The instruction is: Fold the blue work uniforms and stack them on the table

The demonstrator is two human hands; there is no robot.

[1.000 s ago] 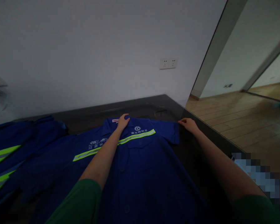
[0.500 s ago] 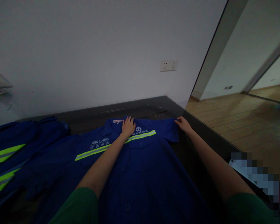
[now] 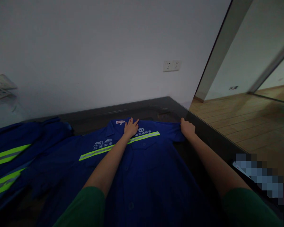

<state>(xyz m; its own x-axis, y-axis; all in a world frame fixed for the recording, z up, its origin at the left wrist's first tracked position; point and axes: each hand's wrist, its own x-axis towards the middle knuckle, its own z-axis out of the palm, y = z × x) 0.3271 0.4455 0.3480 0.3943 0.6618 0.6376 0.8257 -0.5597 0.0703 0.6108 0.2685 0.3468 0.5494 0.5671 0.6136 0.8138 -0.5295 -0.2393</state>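
A dark blue short-sleeved shirt (image 3: pixel 151 164) lies front up on a dark table (image 3: pixel 165 105), its collar toward the wall. A yellow-green reflective stripe crosses its chest, with white lettering above. My left hand (image 3: pixel 131 127) rests on the shirt just right of the collar label, fingers spread. At the end of the right-side sleeve (image 3: pixel 174 130), my right hand (image 3: pixel 187 127) is closed on the cloth, its fingertips partly hidden.
More blue clothing (image 3: pixel 7 138) with reflective stripes lies heaped at the left. A wall (image 3: pixel 97 56) stands behind the table. Near the right table edge is a pixelated flat object (image 3: pixel 255 176). Wooden floor (image 3: pixel 227 116) shows beyond.
My right hand has turned and closed more fully on the sleeve end, which is drawn slightly right. My left hand stays by the collar, its fingers spread a little wider.
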